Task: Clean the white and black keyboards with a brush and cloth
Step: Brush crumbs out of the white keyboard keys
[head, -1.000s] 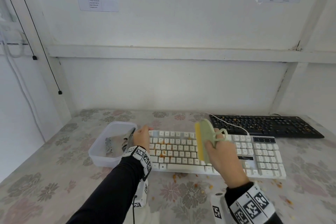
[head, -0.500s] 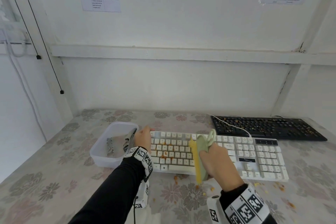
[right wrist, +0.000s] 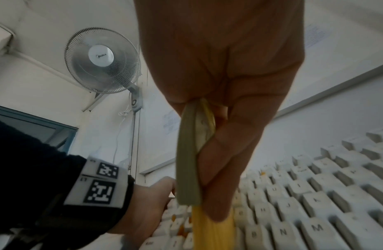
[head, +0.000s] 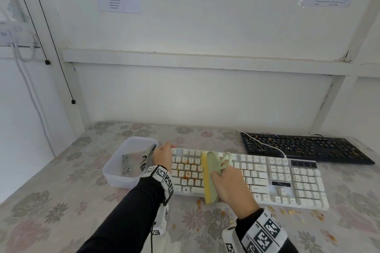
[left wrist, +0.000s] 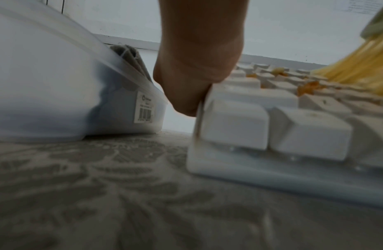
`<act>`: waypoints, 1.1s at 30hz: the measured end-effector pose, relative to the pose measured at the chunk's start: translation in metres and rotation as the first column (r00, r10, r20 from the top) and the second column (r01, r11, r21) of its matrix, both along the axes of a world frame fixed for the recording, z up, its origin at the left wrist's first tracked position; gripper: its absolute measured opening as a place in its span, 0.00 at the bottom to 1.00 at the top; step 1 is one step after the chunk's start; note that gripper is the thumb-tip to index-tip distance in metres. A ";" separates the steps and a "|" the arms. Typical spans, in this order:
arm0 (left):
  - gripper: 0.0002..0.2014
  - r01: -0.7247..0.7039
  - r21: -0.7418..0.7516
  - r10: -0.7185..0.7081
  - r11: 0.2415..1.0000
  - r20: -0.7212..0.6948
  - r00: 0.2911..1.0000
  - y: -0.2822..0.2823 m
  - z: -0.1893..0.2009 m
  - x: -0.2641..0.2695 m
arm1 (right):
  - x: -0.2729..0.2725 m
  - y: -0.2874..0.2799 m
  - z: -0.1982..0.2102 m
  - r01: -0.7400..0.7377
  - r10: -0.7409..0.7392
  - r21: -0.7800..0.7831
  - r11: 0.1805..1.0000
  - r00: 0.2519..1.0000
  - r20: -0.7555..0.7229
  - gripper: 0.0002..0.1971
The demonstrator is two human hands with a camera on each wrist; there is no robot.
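The white keyboard (head: 267, 178) lies across the table's middle, with orange crumbs on its left keys. My right hand (head: 230, 185) grips a green brush with yellow bristles (head: 208, 178) (right wrist: 187, 162), its bristles down on the keys left of centre. My left hand (head: 163, 155) (left wrist: 196, 71) holds the keyboard's left end (left wrist: 235, 125), thumb on top near the corner. The black keyboard (head: 304, 147) lies behind to the right, sprinkled with crumbs. A grey cloth (head: 133, 162) sits in the clear plastic tub (head: 115, 172).
The tub (left wrist: 57, 94) stands right against the keyboard's left end. Crumbs (head: 287, 211) are scattered on the flowered tablecloth (head: 51, 207) in front of the white keyboard. A white cable (head: 265, 144) crosses the black keyboard. The wall rises close behind; a fan (right wrist: 102, 59) hangs there.
The brush went from raised above the keyboard down onto the keys and swept leftward. The left hand stayed on the keyboard's left end.
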State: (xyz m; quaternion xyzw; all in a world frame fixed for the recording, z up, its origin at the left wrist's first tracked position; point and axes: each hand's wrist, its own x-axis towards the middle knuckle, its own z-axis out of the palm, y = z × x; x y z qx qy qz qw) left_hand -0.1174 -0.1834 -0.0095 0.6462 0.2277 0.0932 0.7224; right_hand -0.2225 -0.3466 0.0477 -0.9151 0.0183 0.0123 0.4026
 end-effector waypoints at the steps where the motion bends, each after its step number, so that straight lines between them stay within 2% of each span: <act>1: 0.10 -0.001 -0.002 0.001 1.000 -0.001 1.000 0.000 0.000 0.000 | -0.003 0.000 0.002 -0.016 0.016 0.006 1.000 1.000 -0.010 0.20; 5: 0.11 -0.008 0.000 0.008 1.000 0.010 1.000 0.000 0.001 0.000 | -0.004 0.004 0.012 -0.022 0.020 0.031 0.999 0.997 0.079 0.17; 9: 0.10 -0.010 0.015 0.010 1.000 0.014 1.000 -0.001 0.002 -0.002 | 0.003 0.020 0.010 -0.071 0.050 0.078 0.994 0.969 0.241 0.03; 11: 0.10 -0.012 -0.008 0.012 1.000 0.013 1.000 -0.001 0.003 -0.003 | 0.006 0.025 0.008 -0.081 0.060 0.089 0.993 0.973 0.223 0.02; 13: 0.11 -0.013 -0.024 0.013 1.000 0.006 1.000 -0.001 0.004 -0.002 | 0.007 0.027 0.004 -0.104 0.093 0.069 0.992 0.984 0.151 0.05; 15: 0.11 0.000 -0.033 0.000 0.999 -0.007 1.000 0.000 0.003 -0.001 | 0.005 0.026 0.000 -0.106 0.101 0.064 0.992 0.992 0.075 0.02; 17: 0.11 0.012 -0.058 -0.013 0.998 -0.003 1.000 0.001 0.002 -0.001 | 0.001 0.025 -0.004 -0.092 0.091 0.046 0.995 0.996 0.021 0.15; 19: 0.11 0.018 -0.062 -0.018 0.998 -0.007 1.000 0.001 0.003 -0.001 | -0.002 0.025 -0.003 -0.081 0.081 0.018 0.997 0.997 0.002 0.20; 24: 0.12 0.026 -0.054 -0.026 0.998 0.000 1.000 0.002 0.003 0.001 | 0.002 0.031 0.006 -0.041 0.035 0.059 0.997 0.994 0.105 0.17; 27: 0.12 0.029 -0.038 -0.028 0.999 0.009 1.000 0.003 0.002 0.002 | 0.009 0.041 0.004 -0.077 0.051 0.100 0.992 0.969 0.242 0.05; 28: 0.12 0.031 -0.036 -0.031 0.999 0.008 1.000 0.003 0.002 0.002 | 0.011 0.045 0.002 -0.093 0.064 0.099 0.991 0.963 0.260 0.05; 33: 0.13 0.050 -0.027 -0.050 0.998 0.007 0.999 0.006 -0.001 0.004 | 0.007 0.049 -0.005 -0.088 0.072 0.127 0.988 0.989 0.125 0.04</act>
